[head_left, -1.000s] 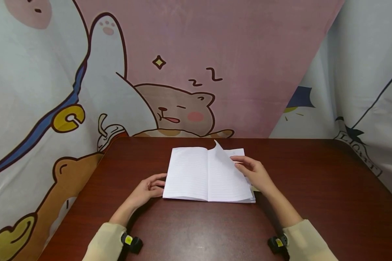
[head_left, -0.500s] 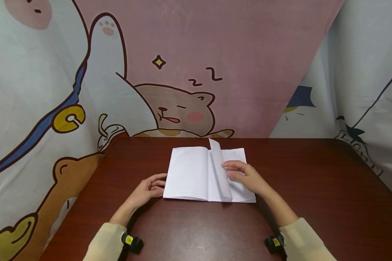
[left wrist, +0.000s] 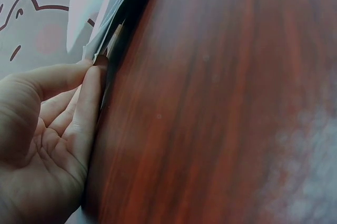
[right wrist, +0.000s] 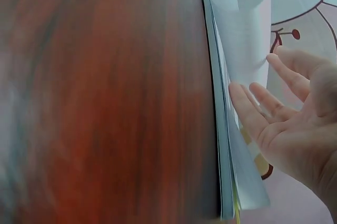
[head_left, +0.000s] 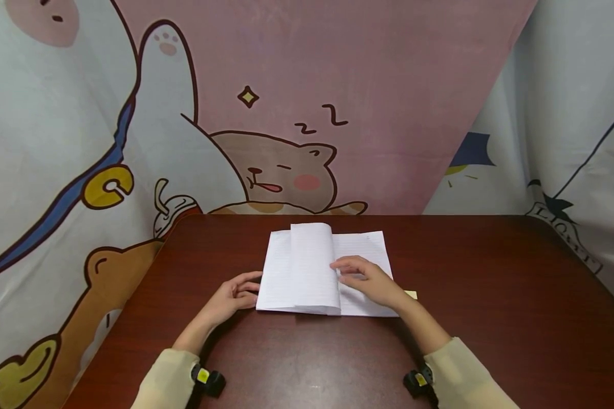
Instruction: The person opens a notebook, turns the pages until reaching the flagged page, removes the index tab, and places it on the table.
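Note:
An open lined notebook lies on the dark wooden table. One page curls over from the spine toward the left half, its free edge raised. At the notebook's left edge, my left hand pinches the sheets and cover between thumb and fingers, seen closely in the left wrist view. My right hand is above the right half, fingers loosely extended. Its fingertips touch the back of the curled page in the right wrist view. A small yellow tab sticks out at the right edge, partly behind the right wrist.
The reddish-brown table extends around the notebook on all sides. Behind it hangs a cartoon-printed cloth, meeting the table's far edge. Black wrist devices are strapped below both sleeves.
My right hand has moved left, pushing the page from the right half over the spine onto the left half. The left hand has stayed at the notebook's left edge.

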Tool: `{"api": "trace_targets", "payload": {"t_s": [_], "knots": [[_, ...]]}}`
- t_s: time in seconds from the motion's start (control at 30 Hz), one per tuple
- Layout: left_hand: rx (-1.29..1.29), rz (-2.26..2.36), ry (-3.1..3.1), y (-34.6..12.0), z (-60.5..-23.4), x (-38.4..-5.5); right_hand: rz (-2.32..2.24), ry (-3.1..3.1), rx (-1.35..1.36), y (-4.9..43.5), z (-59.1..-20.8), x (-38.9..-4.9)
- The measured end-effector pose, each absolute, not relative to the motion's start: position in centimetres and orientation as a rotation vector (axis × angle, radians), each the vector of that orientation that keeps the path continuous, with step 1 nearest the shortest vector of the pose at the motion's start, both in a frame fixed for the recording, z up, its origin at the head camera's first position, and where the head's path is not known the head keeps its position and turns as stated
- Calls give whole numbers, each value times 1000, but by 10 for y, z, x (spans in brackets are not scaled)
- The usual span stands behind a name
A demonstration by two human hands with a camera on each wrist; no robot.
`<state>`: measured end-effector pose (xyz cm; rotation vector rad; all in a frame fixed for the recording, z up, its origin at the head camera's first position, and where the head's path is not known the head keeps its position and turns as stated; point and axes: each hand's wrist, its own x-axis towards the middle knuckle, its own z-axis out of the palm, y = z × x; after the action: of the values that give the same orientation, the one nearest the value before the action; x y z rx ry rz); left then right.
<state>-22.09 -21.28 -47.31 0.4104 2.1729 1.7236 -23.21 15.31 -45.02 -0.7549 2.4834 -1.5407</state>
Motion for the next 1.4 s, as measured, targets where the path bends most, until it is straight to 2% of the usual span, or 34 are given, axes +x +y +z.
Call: {"api": "trace_targets", "payload": {"t_s": [0.8, 1.4], "knots": [[403, 1710, 2180, -214, -473, -221, -1257, 2349, -974, 136, -448, -232], [413, 1730, 2161, -214, -476, -221, -1449, 2429, -812, 146, -448, -234]]}}
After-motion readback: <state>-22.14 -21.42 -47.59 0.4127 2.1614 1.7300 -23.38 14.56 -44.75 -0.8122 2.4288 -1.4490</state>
